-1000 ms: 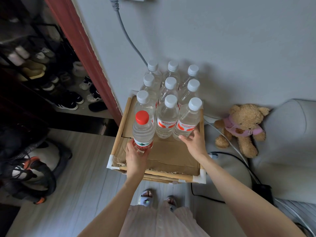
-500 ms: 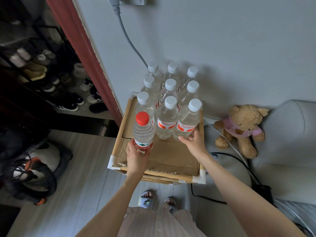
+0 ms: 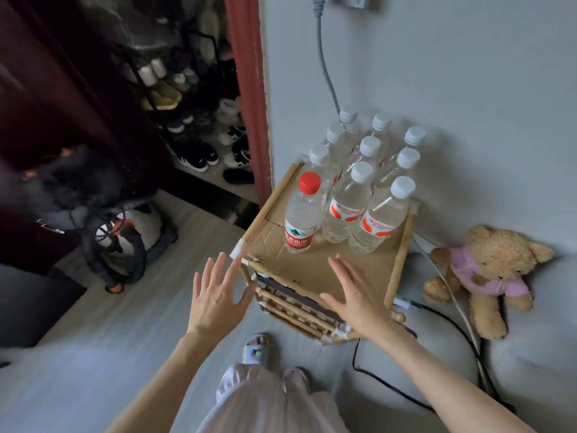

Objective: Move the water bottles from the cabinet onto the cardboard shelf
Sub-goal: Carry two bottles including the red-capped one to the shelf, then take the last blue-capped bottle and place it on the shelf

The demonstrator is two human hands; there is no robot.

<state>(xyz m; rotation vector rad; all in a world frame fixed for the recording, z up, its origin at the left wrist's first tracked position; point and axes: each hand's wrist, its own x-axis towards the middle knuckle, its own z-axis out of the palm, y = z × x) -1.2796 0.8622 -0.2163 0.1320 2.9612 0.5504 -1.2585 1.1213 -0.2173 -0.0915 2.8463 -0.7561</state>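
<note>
A cardboard shelf (image 3: 312,270) with wooden-stick edges stands against the grey wall. On its top stand several clear bottles with white caps (image 3: 376,220) in rows, and at the front left one bottle with a red cap (image 3: 302,217) and a red label, upright. My left hand (image 3: 217,296) hovers with fingers spread, off the shelf's front left corner and holding nothing. My right hand (image 3: 354,296) is spread flat over the shelf's front edge, below the bottles and apart from them.
A teddy bear in a pink shirt (image 3: 487,273) sits to the right on a pale cushion, with black and white cables (image 3: 452,326) beside it. A red door frame (image 3: 246,89) and a dark shoe rack (image 3: 193,129) lie to the left. A backpack (image 3: 125,242) rests on the floor.
My left hand has let go of the red-capped bottle and pulled back, fingers spread. My right hand has come off the white-capped bottle and drawn back. The view has swung left.
</note>
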